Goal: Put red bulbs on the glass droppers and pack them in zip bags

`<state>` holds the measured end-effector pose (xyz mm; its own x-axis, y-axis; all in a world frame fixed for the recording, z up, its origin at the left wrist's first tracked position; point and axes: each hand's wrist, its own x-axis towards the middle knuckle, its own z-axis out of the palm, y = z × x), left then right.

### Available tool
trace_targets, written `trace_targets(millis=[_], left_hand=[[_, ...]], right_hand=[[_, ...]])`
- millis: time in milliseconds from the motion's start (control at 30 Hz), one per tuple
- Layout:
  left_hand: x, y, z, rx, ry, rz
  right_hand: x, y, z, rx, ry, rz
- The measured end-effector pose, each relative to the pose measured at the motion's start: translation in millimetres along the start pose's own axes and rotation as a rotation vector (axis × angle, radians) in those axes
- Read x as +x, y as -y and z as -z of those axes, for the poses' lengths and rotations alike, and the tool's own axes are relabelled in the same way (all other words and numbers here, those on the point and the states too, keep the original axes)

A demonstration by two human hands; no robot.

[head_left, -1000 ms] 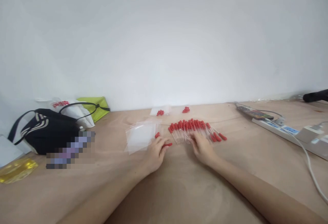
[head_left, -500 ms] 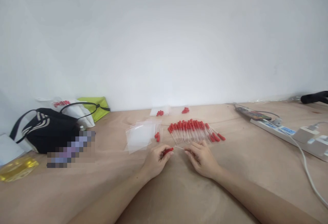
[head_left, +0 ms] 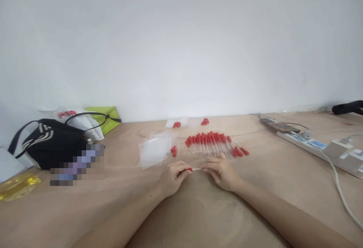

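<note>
My left hand (head_left: 173,176) is closed on a small red rubber bulb (head_left: 189,169). My right hand (head_left: 222,173) pinches a thin clear dropper tube (head_left: 197,169), whose end meets the bulb between the two hands. Just beyond them a row of several clear droppers with red bulbs (head_left: 214,144) lies on the wooden table (head_left: 255,202). A stack of small clear zip bags (head_left: 153,150) lies to the left of the row, with two loose red bulbs (head_left: 174,150) beside it.
A black bag (head_left: 48,145), a white bag and a green bag sit at the far left by the wall. A yellow packet (head_left: 17,186) lies at the left edge. A power strip (head_left: 317,144) with plugs, a cable and a phone occupy the right.
Both hands drew back from the row of droppers toward me. The right hand took up one clear tube and brought its end against the red bulb held in the left hand.
</note>
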<state>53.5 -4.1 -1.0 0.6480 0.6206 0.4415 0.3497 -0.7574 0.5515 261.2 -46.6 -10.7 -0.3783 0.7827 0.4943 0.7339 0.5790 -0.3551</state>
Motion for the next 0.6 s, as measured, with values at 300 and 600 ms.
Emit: trace_targets(millis=[300,600], left_hand=[[-1,-2,0.3,0.052,0.1,-0.054],[-2,-1,0.4,0.11,0.105,-0.073]], right_hand=[[0,2,2,-0.116,0.006,0.066],[0,8,-6,-0.168,0.007,0.081]])
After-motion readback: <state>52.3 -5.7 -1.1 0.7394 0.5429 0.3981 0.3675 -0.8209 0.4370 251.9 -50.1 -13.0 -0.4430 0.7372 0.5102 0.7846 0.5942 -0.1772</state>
